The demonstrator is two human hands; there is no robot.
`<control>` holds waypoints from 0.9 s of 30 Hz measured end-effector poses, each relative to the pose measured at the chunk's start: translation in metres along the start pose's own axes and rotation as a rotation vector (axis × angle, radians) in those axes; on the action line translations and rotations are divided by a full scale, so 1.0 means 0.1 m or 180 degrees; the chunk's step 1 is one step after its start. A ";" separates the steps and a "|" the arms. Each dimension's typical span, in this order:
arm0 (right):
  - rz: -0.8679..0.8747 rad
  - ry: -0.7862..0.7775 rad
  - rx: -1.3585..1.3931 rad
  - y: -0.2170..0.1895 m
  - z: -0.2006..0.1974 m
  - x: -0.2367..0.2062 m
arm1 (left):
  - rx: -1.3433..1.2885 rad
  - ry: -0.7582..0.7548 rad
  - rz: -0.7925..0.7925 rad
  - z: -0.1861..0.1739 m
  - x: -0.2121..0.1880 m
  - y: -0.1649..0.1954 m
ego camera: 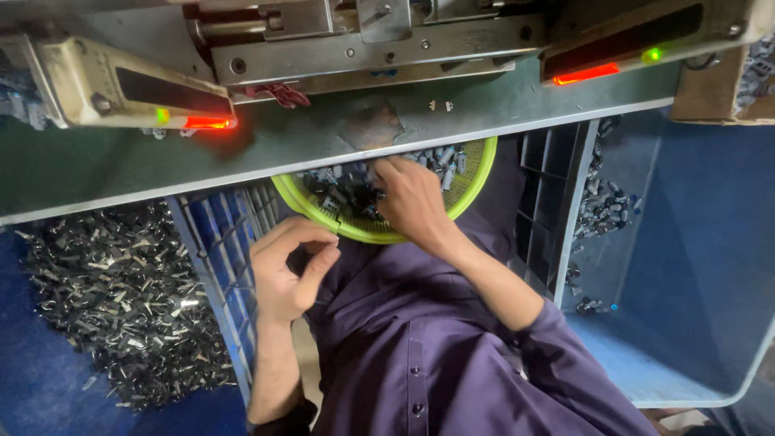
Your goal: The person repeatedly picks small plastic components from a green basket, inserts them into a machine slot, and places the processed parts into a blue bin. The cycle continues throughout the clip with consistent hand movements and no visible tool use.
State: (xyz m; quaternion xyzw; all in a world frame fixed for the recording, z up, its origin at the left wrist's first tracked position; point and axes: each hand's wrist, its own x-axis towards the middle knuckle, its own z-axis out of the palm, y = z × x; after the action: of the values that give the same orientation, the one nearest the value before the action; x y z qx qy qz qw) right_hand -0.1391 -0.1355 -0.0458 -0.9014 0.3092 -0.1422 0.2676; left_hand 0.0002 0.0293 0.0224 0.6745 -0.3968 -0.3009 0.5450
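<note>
The right hand [413, 198] is reaching into a round yellow-green mesh basket [476, 173] on the person's lap, its fingers buried among small grey metal parts [446, 156], so whether they are pinching one is hard to make out. The left hand [286, 270] is hovering beside the basket, fingers loosely curled together, apparently holding nothing. Beyond the right fingertips, the green surface's [266, 149] edge is hiding the basket's far half.

A yellow-green basket [476, 173] of grey and dark small parts [355, 190] is reached into by the right hand [416, 202]; a purple shirt [428, 347] is seen below it, blue crates [694, 242] beside it, red and green lights [609, 66] above
</note>
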 end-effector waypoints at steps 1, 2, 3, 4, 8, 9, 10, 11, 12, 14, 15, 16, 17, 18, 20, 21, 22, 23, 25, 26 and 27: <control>-0.0122 0.0038 0.0132 -0.02 -0.10 -0.08 | 0.0232 0.0063 0.0360 0.03 0.03 0.03; -0.0239 0.0063 0.0273 -0.05 -0.19 -0.17 | 0.0469 0.0121 0.0704 0.07 0.06 0.07; -0.0256 0.0006 0.0478 -0.08 -0.26 -0.25 | 0.0555 0.0130 0.0827 0.12 0.09 0.10; -0.0284 -0.0035 0.0675 -0.10 -0.32 -0.29 | 0.0642 0.0143 0.0972 0.19 0.14 0.11; -0.0288 0.0258 0.1470 -0.19 -0.46 -0.40 | 0.0181 0.0187 0.0694 0.45 0.25 0.09; -0.0249 0.0398 0.1411 -0.20 -0.48 -0.40 | 0.0093 0.0163 0.0728 0.49 0.25 0.07; -0.0194 0.0537 0.1352 -0.21 -0.51 -0.42 | 0.0003 0.0125 0.0753 0.51 0.24 0.04; -0.0130 0.0652 0.1305 -0.22 -0.54 -0.42 | -0.0084 0.0095 0.0750 0.53 0.23 0.02; -0.0119 0.0685 0.1326 -0.23 -0.54 -0.41 | -0.0067 0.0077 0.0753 0.54 0.21 0.00; -0.0146 0.0749 0.1399 -0.23 -0.55 -0.40 | 0.0005 0.0080 0.0777 0.53 0.20 -0.03; -0.0239 0.0750 0.1392 -0.23 -0.55 -0.40 | 0.0046 -0.0015 0.0710 0.52 0.20 -0.04; -0.0323 0.0747 0.1384 -0.23 -0.55 -0.40 | 0.0082 -0.0113 0.0633 0.51 0.20 -0.04; -0.0398 0.0743 0.1368 -0.23 -0.53 -0.40 | 0.0107 -0.0217 0.0553 0.50 0.21 -0.04; -0.0455 0.0707 0.1380 -0.22 -0.52 -0.41 | 0.0113 -0.0237 0.0513 0.49 0.21 -0.03; -0.0555 0.0656 0.1371 -0.19 -0.48 -0.44 | 0.0100 -0.0301 0.0454 0.49 0.23 -0.01; -0.0412 0.0667 0.1756 -0.17 -0.46 -0.46 | 0.0062 -0.0241 0.0443 0.50 0.23 0.00; -0.0268 0.0674 0.2146 -0.15 -0.42 -0.49 | 0.0028 -0.0179 0.0426 0.52 0.23 0.00; -0.0122 0.0673 0.2543 -0.13 -0.38 -0.52 | -0.0002 -0.0110 0.0401 0.55 0.22 0.01; -0.0636 0.0980 0.2910 -0.06 -0.25 -0.55 | -0.0209 -0.0036 0.0370 0.60 0.20 0.02; -0.0892 0.1122 0.3099 -0.02 -0.18 -0.58 | -0.0308 0.0007 0.0344 0.61 0.19 0.03; -0.0711 0.1045 0.3207 0.03 -0.11 -0.60 | -0.0292 -0.0018 0.0257 0.62 0.17 0.05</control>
State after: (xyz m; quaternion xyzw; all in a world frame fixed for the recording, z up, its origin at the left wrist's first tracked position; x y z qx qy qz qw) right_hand -0.1914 -0.1038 -0.0444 -0.6547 0.1428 -0.4394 0.5982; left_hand -0.0445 -0.0164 0.0136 0.6314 -0.4110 -0.2985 0.5859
